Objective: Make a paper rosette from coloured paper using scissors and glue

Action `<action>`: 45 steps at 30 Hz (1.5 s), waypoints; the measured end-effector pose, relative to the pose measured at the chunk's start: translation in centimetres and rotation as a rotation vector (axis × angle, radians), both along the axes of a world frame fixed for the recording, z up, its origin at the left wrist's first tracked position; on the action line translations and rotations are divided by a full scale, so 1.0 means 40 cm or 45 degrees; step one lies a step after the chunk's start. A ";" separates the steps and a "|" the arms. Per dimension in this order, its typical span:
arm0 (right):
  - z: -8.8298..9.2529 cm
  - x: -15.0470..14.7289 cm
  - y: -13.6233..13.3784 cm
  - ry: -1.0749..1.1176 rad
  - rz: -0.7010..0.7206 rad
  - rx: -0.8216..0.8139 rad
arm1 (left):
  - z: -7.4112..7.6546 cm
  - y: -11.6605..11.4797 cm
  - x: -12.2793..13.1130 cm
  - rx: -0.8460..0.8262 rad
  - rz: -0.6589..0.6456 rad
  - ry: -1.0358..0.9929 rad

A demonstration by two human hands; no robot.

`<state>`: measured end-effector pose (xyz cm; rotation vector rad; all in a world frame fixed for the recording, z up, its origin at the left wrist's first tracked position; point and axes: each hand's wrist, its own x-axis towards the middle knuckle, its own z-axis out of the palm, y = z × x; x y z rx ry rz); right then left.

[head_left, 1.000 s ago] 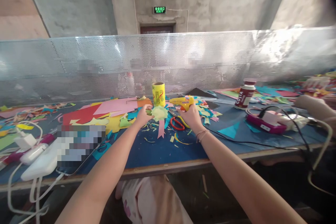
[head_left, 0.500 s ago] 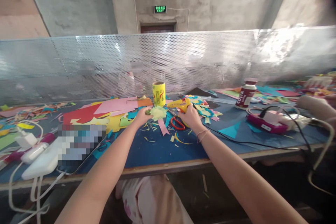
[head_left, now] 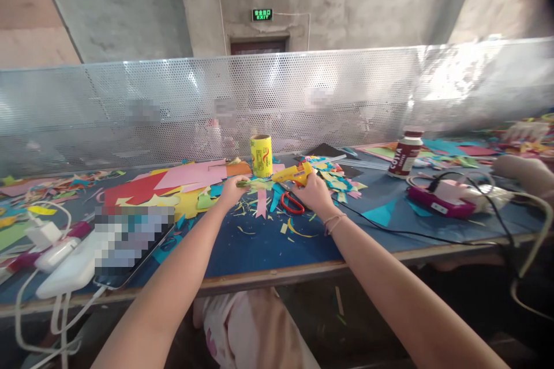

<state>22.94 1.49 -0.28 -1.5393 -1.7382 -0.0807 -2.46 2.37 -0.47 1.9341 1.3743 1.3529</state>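
My right hand (head_left: 315, 191) is closed round a yellow hot glue gun (head_left: 293, 173), its nozzle pointing left. In my left hand (head_left: 235, 191) is a pale green paper flower (head_left: 258, 184), pinched at its stem end and seen nearly edge-on just left of the nozzle. Whether nozzle and paper touch, I cannot tell. Behind the flower stands a yellow cardboard tube (head_left: 261, 155). Red-handled scissors (head_left: 292, 203) lie beneath the glue gun, partly hidden. A pink paper strip (head_left: 262, 203) hangs or lies just below the flower.
Paper sheets and scraps (head_left: 186, 177) cover much of the blue table (head_left: 277, 253). At left are a phone (head_left: 130, 248) and a white power bank (head_left: 71, 271). A brown bottle (head_left: 405, 154) and a purple power strip (head_left: 441, 202) stand right. Another person's hand (head_left: 515, 170) is at far right.
The flower has tipped from facing me to nearly edge-on in my left hand. My right hand and the glue gun have hardly moved.
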 end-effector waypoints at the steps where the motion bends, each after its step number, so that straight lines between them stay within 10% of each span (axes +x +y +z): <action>1: -0.001 0.001 0.001 -0.010 0.003 0.007 | 0.002 -0.002 0.001 0.002 0.000 -0.011; 45: 0.012 -0.002 -0.015 -0.064 0.023 -0.004 | 0.004 0.001 0.003 -0.013 0.028 -0.096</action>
